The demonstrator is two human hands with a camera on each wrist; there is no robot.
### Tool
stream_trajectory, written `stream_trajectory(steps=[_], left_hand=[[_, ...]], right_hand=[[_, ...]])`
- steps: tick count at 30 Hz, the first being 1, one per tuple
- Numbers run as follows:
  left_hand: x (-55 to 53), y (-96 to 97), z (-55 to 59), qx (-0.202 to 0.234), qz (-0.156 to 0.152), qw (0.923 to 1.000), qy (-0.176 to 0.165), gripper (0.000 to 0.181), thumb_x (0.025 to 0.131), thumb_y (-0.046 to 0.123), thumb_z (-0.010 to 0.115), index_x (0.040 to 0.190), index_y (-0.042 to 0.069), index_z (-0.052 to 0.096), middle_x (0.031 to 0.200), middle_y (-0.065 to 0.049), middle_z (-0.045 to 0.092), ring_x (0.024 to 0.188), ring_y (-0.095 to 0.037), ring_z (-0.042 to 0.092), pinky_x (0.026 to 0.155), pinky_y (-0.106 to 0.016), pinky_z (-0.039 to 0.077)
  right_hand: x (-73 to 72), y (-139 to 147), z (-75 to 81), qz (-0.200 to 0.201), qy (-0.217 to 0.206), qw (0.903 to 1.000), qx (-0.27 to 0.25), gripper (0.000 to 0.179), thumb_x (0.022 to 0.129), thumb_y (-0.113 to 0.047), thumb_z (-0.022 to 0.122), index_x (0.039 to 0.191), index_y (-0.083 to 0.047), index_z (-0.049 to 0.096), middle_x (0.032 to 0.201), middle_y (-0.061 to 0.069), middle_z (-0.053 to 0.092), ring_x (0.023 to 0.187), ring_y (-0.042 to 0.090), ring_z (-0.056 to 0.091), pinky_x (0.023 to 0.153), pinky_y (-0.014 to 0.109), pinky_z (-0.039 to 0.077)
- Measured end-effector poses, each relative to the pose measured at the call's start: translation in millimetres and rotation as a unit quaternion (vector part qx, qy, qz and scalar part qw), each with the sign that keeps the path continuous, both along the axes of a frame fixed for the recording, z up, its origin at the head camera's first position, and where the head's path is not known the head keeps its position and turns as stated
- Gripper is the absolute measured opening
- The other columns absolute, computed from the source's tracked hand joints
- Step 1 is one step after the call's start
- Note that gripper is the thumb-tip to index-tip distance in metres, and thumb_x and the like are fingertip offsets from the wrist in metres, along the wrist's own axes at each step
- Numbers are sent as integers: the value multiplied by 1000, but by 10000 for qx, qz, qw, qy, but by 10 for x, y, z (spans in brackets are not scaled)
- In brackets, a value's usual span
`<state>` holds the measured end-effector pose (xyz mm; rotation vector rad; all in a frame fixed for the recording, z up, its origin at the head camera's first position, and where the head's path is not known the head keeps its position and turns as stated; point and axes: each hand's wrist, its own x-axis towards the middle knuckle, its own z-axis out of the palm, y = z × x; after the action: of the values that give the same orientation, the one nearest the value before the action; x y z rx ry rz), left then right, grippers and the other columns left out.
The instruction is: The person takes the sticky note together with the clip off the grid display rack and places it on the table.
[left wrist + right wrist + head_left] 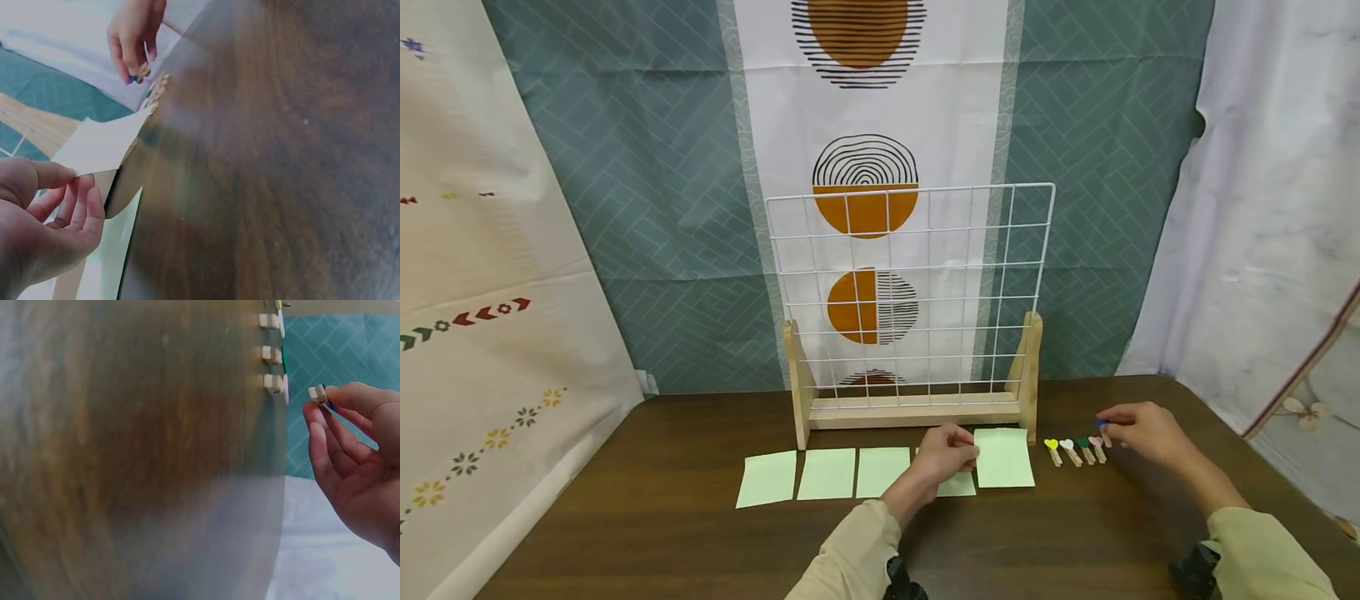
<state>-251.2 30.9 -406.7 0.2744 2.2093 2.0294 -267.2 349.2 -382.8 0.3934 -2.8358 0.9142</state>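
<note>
My left hand [938,457] pinches the left edge of a pale green paper square [1004,458], which is raised off the table in the left wrist view. Between thumb and fingers, my right hand [1152,433] holds a small wooden clothespin [317,394] with a blue heart, lifted above the tabletop. Just left of that hand lies a row of several heart clothespins [1077,452] in yellow, white, green and pink. More green paper squares [826,474] lie in a row to the left, one partly hidden behind my left hand.
Behind the papers stands a white wire grid [910,283] in a wooden stand [917,414]. The brown table [700,542] meets a patterned cloth [685,250] at the back, with pale cloths hanging at both sides.
</note>
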Motion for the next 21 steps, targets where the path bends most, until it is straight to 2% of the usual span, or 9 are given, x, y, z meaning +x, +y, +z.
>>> stream_trajectory(steps=[6, 13, 21], left_hand=[[10, 33, 7, -258, 49, 9996, 138, 5, 86, -5, 63, 90, -7, 60, 74, -5, 58, 63, -11, 58, 62, -30, 55], [3, 71, 19, -203, 145, 9997, -66, 5, 84, -9, 62, 86, -6, 59, 70, -5, 57, 58, -10, 58, 60, -26, 54], [24, 115, 43, -302, 322, 9990, -94, 7, 82, -11, 62, 83, -5, 59, 64, -4, 57, 54, -8, 56, 56, -25, 53]], right_hand=[[-3, 77, -14, 5, -249, 9997, 3, 25, 91, -4, 61, 107, 14, 64, 97, 26, 68, 69, 20, 65, 57, 28, 52], [-21, 118, -37, -21, -544, 9985, 34, 25, 87, -6, 63, 103, 13, 66, 96, 24, 68, 68, 19, 65, 60, 30, 53], [-34, 168, -101, -44, -675, 9977, 5, 27, 87, -6, 63, 105, 13, 65, 98, 25, 68, 70, 17, 62, 59, 27, 52]])
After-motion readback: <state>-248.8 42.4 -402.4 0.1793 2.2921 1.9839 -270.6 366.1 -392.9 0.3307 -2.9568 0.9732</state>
